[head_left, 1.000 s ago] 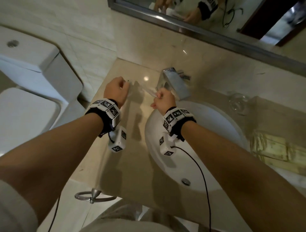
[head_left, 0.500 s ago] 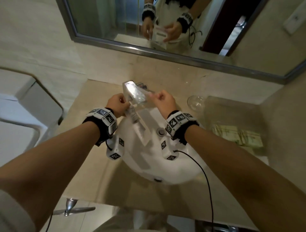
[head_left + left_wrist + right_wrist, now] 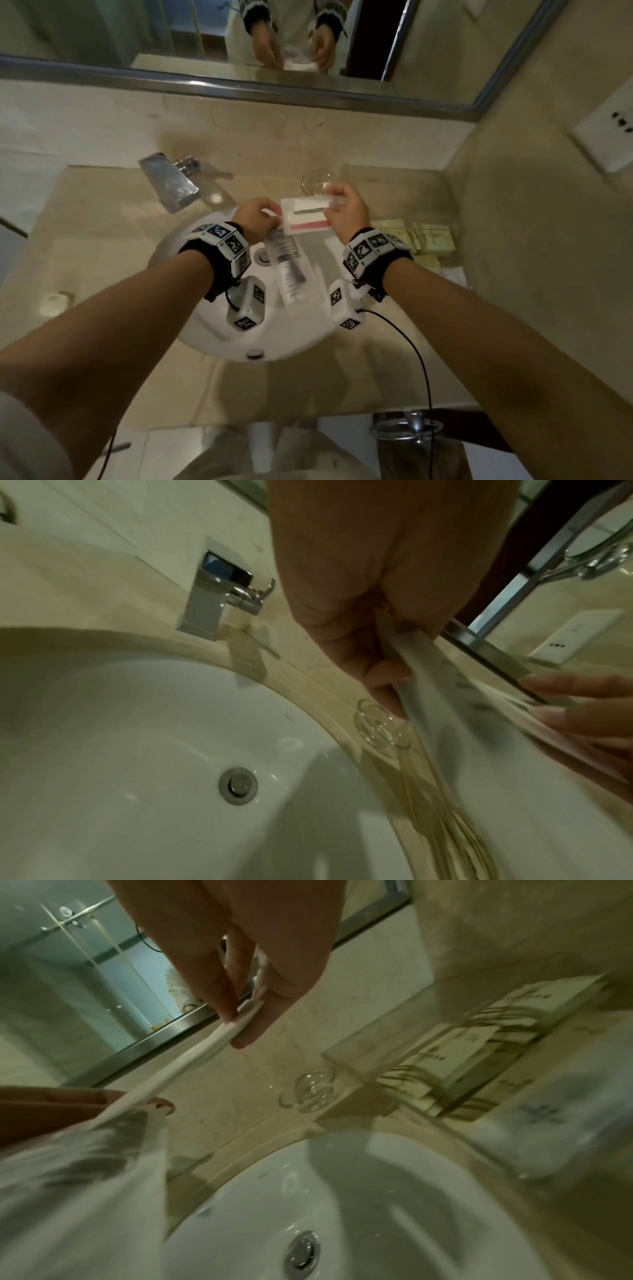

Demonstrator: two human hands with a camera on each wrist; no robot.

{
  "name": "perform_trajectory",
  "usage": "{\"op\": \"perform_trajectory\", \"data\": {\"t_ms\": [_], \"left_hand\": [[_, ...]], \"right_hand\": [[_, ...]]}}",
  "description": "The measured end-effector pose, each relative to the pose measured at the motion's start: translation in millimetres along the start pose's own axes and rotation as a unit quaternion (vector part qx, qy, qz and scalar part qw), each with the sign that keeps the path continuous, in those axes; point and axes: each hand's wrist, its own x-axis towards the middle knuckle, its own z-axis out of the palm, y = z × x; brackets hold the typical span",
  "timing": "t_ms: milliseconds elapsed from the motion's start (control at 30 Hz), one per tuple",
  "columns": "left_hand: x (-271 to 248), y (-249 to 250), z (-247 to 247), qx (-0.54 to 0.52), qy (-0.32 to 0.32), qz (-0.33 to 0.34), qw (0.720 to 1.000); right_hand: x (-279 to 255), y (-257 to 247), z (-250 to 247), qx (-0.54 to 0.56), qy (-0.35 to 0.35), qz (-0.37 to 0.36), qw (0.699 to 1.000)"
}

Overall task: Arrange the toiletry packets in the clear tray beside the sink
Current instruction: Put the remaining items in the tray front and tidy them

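While both hands hold packets above the sink [image 3: 219, 329], the move ahead turns on one relation: the clear tray [image 3: 394, 178] lies just beyond and to the right of the right hand's fingers [image 3: 253, 1026], so the right hand [image 3: 346, 214] is the nearer one. A flat white packet with a pink band [image 3: 305, 217] spans the gap between the hands, its long axis running from the left fingers to the right fingers. The right thumb and forefinger pinch its right end; the left hand [image 3: 255, 217] pinches its left end. From the left fingers [image 3: 380, 674] a clear film packet with dark print [image 3: 287, 267] hangs down toward the wrist over the basin. The packets are thin, limp sachets, judged likely to bend and slide. The tray is transparent and rectangular, its walls faint against the beige stone tabletop [image 3: 102, 219]; pale green packets [image 3: 428, 233] already lie stacked in its nearer half. A small clear glass [image 3: 318, 180] stands just beyond the right fingers, touching or nearly touching the tray's left corner.
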Motion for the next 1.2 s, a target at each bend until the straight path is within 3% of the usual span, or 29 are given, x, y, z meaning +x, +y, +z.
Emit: {"op": "perform_trajectory", "data": {"t_ms": [233,500,700,967,1200], "left_hand": [[6.5,19.9,44.0,0.016,0.006,0.042,0.999],[18.0,24.7,80.3,0.036,0.01,0.031,0.999],[23.6,19.6,97.4,0.025,0.012,0.011,1.0],[24.6,13.0,106.6,0.017,0.016,0.007,1.0],[24.3,16.0,104.1,0.006,0.011,0.009,1.0]], "right_hand": [[6.1,32.4,-48.5,-0.004,0.032,0.048,0.998],[25.4,86.5,-100.9,0.003,0.129,0.169,0.977],[32.1,127.1,-112.3,0.015,0.148,0.249,0.957],[38.3,147.6,-95.7,-0.004,0.142,0.245,0.959],[30.8,142.9,-100.1,-0.194,0.136,0.188,0.953]]}}
